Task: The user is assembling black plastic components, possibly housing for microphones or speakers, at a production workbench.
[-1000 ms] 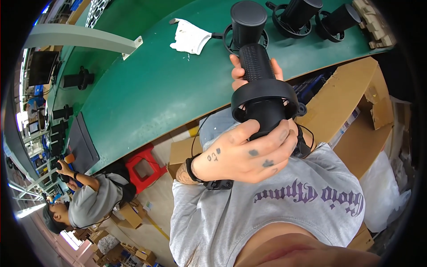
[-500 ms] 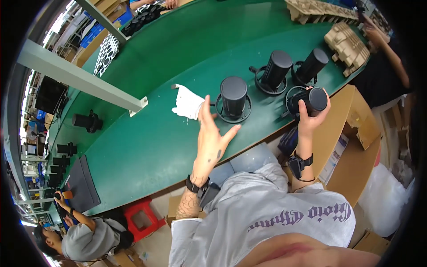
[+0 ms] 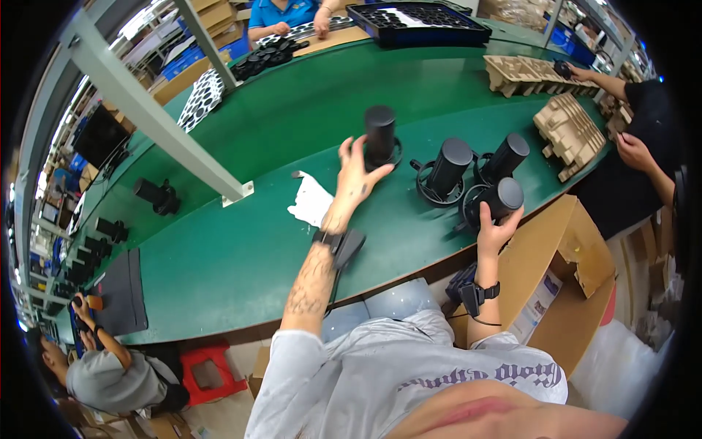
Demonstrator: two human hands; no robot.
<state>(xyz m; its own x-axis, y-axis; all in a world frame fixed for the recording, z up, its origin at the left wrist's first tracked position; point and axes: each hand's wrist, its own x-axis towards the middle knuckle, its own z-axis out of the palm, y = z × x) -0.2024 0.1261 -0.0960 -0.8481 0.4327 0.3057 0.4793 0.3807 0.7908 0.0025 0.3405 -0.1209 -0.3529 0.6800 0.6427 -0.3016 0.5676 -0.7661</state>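
Note:
Several black cylinders with ring-shaped bases and small side handles stand on the green table (image 3: 219,278). My left hand (image 3: 355,183) curves round the near left side of one black cylinder (image 3: 380,128), thumb near its base ring and fingers on its left. How firmly it grips cannot be made out. My right hand (image 3: 499,233) is closed around the nearest black cylinder (image 3: 504,196), which leans toward me; its far fingers are hidden. Between my hands stand another black cylinder (image 3: 448,167) and, behind on the right, a further black cylinder (image 3: 510,152). A white glove-like cloth (image 3: 312,201) lies beside my left wrist.
A grey metal post (image 3: 153,110) stands on the table at left. Brown moulded pulp trays (image 3: 570,135) lie at far right beside a co-worker's hand (image 3: 636,152). An open cardboard box (image 3: 548,256) sits by my right arm. A grey mat (image 3: 124,296) lies at left.
My left hand has moved away from me, and the cylinder beside it has shifted farther back on the table. My right hand stays on its cylinder. The whole view has tilted upward.

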